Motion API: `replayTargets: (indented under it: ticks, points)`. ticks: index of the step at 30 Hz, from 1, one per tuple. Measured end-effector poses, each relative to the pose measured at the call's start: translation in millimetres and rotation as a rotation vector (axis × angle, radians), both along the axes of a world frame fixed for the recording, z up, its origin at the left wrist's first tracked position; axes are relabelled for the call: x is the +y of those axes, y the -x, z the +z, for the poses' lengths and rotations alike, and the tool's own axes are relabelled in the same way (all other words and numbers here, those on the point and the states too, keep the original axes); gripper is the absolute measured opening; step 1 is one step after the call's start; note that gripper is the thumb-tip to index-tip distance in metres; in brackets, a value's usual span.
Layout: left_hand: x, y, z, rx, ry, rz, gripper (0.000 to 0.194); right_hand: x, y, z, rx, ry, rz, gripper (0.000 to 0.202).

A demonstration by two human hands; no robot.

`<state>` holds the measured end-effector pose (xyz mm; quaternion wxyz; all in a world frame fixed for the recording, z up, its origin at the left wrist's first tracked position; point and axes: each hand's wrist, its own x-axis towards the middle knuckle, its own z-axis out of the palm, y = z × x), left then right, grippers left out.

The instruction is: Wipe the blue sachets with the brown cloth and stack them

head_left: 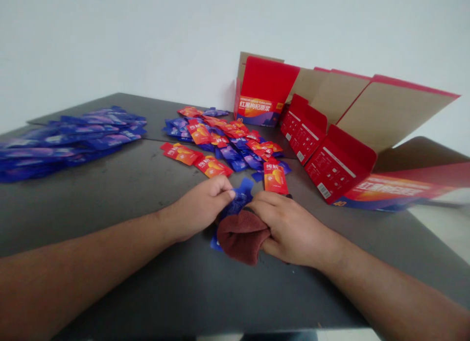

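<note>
Before a plain white wall [128,42], the left hand [207,204] pinches a blue sachet [240,196] over a dark grey counter [147,292], the right hand [293,226] clutching a brown cloth [244,233] beside it. Red and blue sachets [199,132] lie beyond, near open red boxes [270,81].

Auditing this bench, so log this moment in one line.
Left hand: pinching blue sachet; right hand: holding brown cloth; red/blue sachet pile: beyond hands
</note>
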<state>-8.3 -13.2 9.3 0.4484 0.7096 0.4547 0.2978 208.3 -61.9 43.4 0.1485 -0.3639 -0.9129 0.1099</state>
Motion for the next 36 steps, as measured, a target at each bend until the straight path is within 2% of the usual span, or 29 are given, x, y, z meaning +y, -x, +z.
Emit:
replayTargets:
  ticks: [2, 7, 12, 17, 22, 27, 33, 36]
  points:
    - [-0.1, 0.1, 0.1, -0.003, -0.002, 0.007, 0.023, -0.1, 0.1, -0.2, 0.001, 0.007, 0.022, 0.022]
    - [0.7, 0.6, -3.0, -0.038, 0.017, 0.01, 0.025, 0.2, 0.2, 0.1, -0.005, -0.026, -0.084, 0.02]
    - [0.0, 0.8, -3.3, -0.016, 0.016, 0.004, 0.025, -0.5, 0.7, -0.2, -0.021, 0.003, 0.022, 0.021]
    - [0.6, 0.6, -4.3, -0.04, 0.061, 0.013, 0.025, 1.6, -1.5, -1.9, -0.018, -0.057, -0.126, 0.019]
    - [0.6, 0.6, -3.3, -0.024, 0.017, 0.003, 0.024, 0.1, 0.3, -0.3, -0.033, 0.0, 0.011, 0.021]
    - [0.0, -1.1, -4.8, -0.077, 0.126, 0.006, 0.024, 3.0, -3.4, -2.6, -0.009, -0.057, -0.154, 0.018]
    - [-0.8, -0.9, 0.5, -0.015, 0.032, 0.01, 0.023, 2.6, -2.1, -3.2, -0.022, -0.013, -0.015, 0.023]
    - [-2.1, -2.1, 2.2, -0.066, 0.138, 0.003, 0.02, 5.3, -4.1, -4.3, -0.001, -0.054, -0.164, 0.018]
